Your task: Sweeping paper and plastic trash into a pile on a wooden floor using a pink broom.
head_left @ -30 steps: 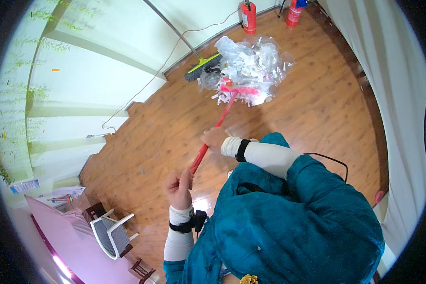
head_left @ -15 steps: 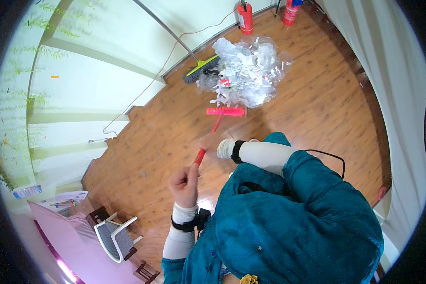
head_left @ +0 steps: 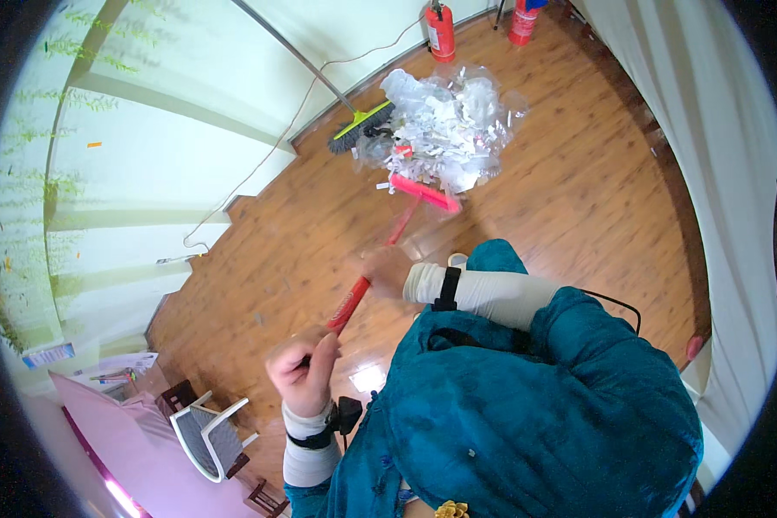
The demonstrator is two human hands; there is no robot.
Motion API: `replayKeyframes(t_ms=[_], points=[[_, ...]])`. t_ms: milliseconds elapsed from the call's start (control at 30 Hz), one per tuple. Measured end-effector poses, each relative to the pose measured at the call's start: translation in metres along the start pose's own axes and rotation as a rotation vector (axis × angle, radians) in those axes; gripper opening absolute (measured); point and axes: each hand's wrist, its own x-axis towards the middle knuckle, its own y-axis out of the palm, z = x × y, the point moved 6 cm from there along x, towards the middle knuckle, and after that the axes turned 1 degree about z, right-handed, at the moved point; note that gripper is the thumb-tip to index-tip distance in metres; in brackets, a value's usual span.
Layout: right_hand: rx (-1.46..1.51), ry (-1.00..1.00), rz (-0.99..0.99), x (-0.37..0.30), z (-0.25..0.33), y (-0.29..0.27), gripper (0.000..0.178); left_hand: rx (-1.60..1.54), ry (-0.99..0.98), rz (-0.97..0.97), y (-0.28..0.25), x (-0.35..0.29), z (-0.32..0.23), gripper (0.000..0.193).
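Observation:
Both my hands grip the red handle of a broom (head_left: 350,306). My left hand (head_left: 304,367) is closed round the handle's upper end, low in the picture. Further down the shaft, my right hand (head_left: 387,269) is wrapped round it, its fingers slightly smeared by motion. The broom's pinkish-red head (head_left: 426,193) lies tilted at the near edge of a pile of litter (head_left: 457,129). White paper scraps and clear plastic make up most of this pile, with a small red piece among them.
A second broom with a grey-bristled, yellow-green head (head_left: 360,127) leans against the wall, beside the pile. Behind stand a red fire extinguisher (head_left: 441,34) and another red cylinder (head_left: 524,24). A thin cable (head_left: 281,155) runs along the wall. A grey-and-white chair (head_left: 209,439) stands at the lower left.
The broom head has swung from level to slanted and shifted slightly right, against the pile's near edge. My left hand has moved down and to the left with the handle's end.

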Motion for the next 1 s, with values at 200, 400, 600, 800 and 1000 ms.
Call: replayKeyframes(t_ms=[200, 400, 600, 800, 1000], points=[[-0.154, 0.056, 0.087, -0.028, -0.06, 0.063, 0.006, -0.015, -0.203, 0.196, 0.037, 0.008, 0.058, 0.028], [-0.115, 0.014, -0.106, 0.001, -0.057, 0.003, 0.01, 0.078, 0.085, 0.287, 0.043, 0.011, 0.019, 0.026], [-0.066, -0.069, -0.214, 0.012, 0.019, -0.075, 0.021, -0.031, 0.368, 0.207, 0.005, -0.003, -0.066, 0.019], [0.013, -0.063, -0.044, -0.005, 0.034, -0.055, 0.018, -0.25, 0.154, 0.038, -0.016, -0.016, -0.055, 0.023], [-0.06, 0.078, 0.377, -0.05, -0.015, 0.022, 0.014, 0.05, -0.172, 0.286, 0.03, -0.008, 0.006, 0.024]])
